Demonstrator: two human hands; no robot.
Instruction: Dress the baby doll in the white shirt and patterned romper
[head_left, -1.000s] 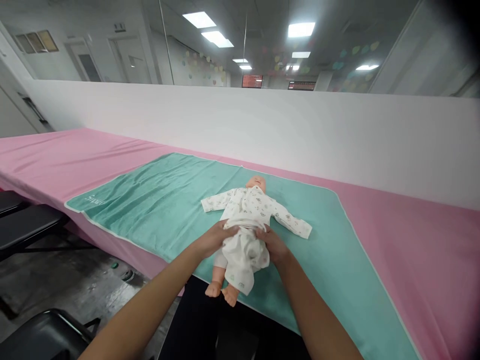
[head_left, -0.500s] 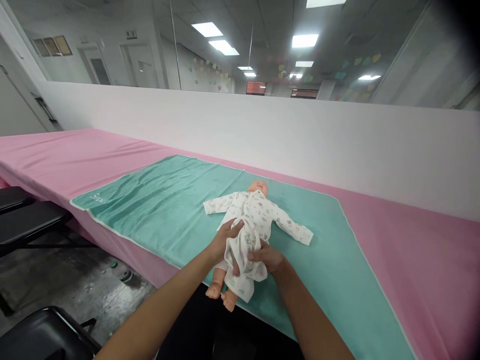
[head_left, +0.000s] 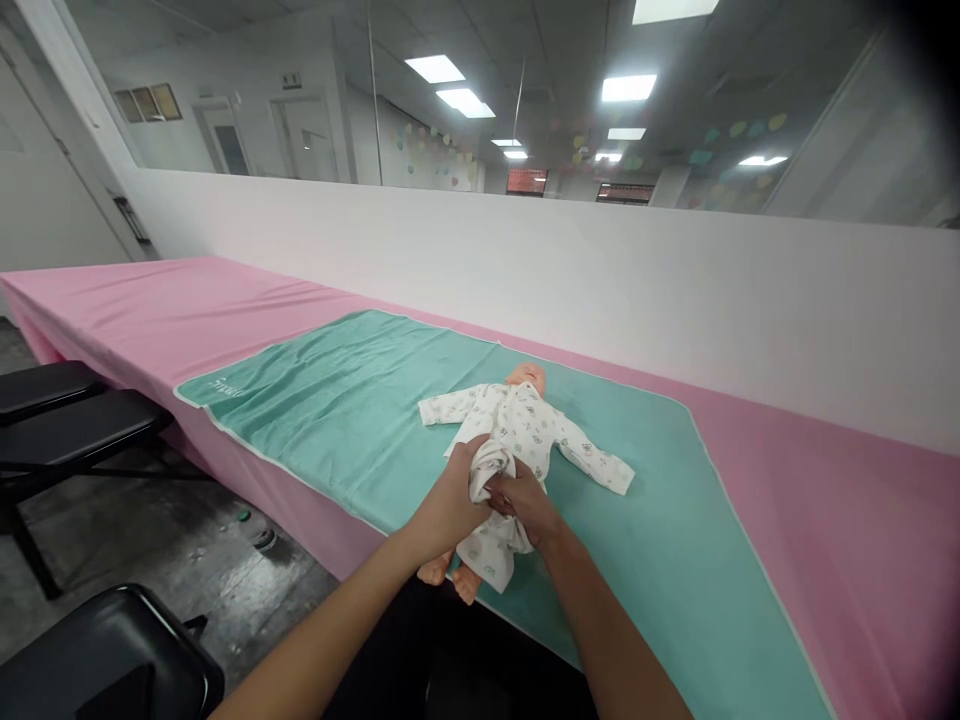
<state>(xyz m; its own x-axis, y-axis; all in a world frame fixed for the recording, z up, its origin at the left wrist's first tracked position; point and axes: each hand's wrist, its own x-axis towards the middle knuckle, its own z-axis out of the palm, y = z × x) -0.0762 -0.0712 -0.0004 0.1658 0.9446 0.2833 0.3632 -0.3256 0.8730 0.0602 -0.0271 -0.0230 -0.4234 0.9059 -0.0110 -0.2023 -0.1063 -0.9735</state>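
Observation:
A baby doll (head_left: 529, 377) lies on its back on a green blanket (head_left: 337, 400), head away from me and bare feet at the near edge. It wears a white printed long-sleeved top (head_left: 525, 425), both sleeves spread out. Over its legs, my left hand (head_left: 456, 498) is closed around a bunched part of white printed baby pants (head_left: 487, 560). My right hand (head_left: 526, 502) grips the same gathered cloth from the other side, its fingers partly tucked inside. One pant leg hangs down beside the doll's feet (head_left: 465, 583), while the doll's upper legs are hidden.
Pink cloth (head_left: 202, 300) covers the long table under the blanket. Behind it runs a white wall (head_left: 600, 290) with a mirror or window above. Black chairs (head_left: 97, 650) stand at the left, and a bottle (head_left: 256, 530) is on the floor.
Both hands have drawn closer together, bunching the baby pants into a tighter roll. The view has shifted slightly to the left; the doll stays lying on the blanket.

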